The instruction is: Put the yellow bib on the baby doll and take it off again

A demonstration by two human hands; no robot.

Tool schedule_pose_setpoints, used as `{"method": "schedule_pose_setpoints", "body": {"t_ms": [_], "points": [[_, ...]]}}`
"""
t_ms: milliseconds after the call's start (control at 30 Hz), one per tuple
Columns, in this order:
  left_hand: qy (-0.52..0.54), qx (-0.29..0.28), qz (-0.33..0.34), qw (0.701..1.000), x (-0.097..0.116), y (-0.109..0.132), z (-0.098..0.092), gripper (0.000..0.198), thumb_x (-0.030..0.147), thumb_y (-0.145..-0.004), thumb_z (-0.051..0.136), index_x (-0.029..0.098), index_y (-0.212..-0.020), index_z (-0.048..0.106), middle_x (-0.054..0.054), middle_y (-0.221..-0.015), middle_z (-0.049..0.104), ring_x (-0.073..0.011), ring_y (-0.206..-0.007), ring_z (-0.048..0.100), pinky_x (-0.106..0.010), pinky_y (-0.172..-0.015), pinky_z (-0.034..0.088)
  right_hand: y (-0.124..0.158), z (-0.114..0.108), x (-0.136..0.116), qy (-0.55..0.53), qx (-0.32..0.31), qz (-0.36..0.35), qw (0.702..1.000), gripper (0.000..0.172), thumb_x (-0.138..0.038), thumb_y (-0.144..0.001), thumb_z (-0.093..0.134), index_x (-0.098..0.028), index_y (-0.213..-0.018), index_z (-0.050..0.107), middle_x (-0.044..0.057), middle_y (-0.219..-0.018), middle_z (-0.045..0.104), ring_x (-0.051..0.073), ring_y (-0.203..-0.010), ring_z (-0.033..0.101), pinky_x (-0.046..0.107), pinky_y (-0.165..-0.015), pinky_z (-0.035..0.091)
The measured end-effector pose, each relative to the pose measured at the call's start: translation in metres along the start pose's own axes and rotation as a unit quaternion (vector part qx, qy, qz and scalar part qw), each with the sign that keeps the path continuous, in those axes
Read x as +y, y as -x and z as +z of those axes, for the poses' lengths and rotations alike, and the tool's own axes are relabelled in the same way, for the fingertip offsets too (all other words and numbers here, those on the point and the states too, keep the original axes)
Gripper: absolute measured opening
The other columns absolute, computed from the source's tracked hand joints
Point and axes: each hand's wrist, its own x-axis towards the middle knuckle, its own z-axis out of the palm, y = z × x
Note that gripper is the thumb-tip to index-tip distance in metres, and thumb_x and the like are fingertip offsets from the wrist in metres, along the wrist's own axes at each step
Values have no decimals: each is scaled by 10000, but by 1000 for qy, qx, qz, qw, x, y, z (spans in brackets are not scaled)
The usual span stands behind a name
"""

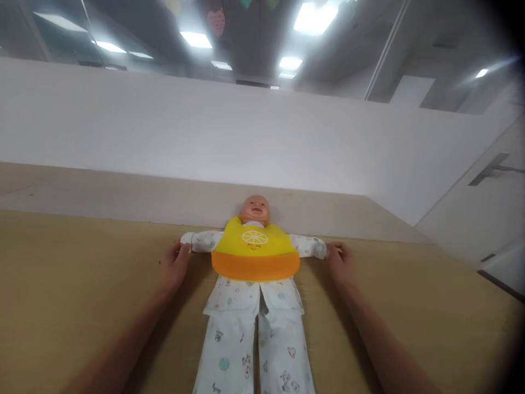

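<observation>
Head view: I watch the left hand (175, 264) and right hand (341, 262) at the sleeve cuffs (318, 249) of a doll (255, 209) lying face-up on a tan board (82, 284), bib (255, 246) on, fingers curled against the cuffs, grip unclear.

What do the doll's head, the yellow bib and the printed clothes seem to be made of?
The doll's head looks like smooth vinyl, with a soft shine. The bib seems moulded silicone or rubber: thick, with an even, matte surface. The printed clothes look like soft cotton from their folds, though the fibre cannot be seen.
</observation>
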Motion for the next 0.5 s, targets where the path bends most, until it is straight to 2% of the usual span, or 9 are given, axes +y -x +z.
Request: {"method": "schedule_pose_setpoints", "body": {"t_ms": [100, 167, 233, 333, 500], "points": [[-48, 56, -31, 997, -12, -17, -15, 246, 396, -825, 454, 189, -716, 529, -28, -740, 574, -211, -747, 536, -312, -660, 394, -21, -13, 19, 64, 44, 50, 996, 244, -416, -734, 488, -184, -779, 552, 37, -654, 590, 179, -595, 528, 280, -558, 375], [-71, 78, -51, 993, -21, -25, -20, 233, 396, -814, 479, 180, -786, 562, -46, -810, 622, -233, -803, 565, -325, -696, 408, -28, -16, 26, 101, 41, 57, 992, 242, -414, -743, 502, -186, -796, 564, 68, -710, 630, 194, -631, 559, 295, -590, 385], [-77, 69, -52, 993, -27, -31, -20, 263, 424, -815, 498, 176, -852, 576, -68, -873, 650, -246, -846, 592, -336, -732, 426, -30, -15, 30, 122, 7, 45, 991, 282, -460, -757, 515, -191, -812, 576, 88, -792, 664, 202, -686, 590, 299, -628, 398], [-81, 30, -35, 996, -32, -32, -15, 319, 473, -813, 514, 179, -904, 600, -90, -940, 672, -251, -887, 622, -333, -767, 448, -30, -9, 34, 155, -41, 20, 987, 394, -565, -767, 496, -183, -830, 574, 81, -756, 662, 215, -671, 598, 304, -626, 390], [-100, 7, -32, 994, -34, -33, -12, 439, 553, -815, 489, 164, -957, 632, -126, -1009, 686, -292, -966, 629, -363, -812, 453, -32, -4, 40, 205, -44, -2, 978, 450, -588, -791, 428, -176, -723, 595, 96, -761, 662, 242, -722, 597, 311, -628, 370]]}}
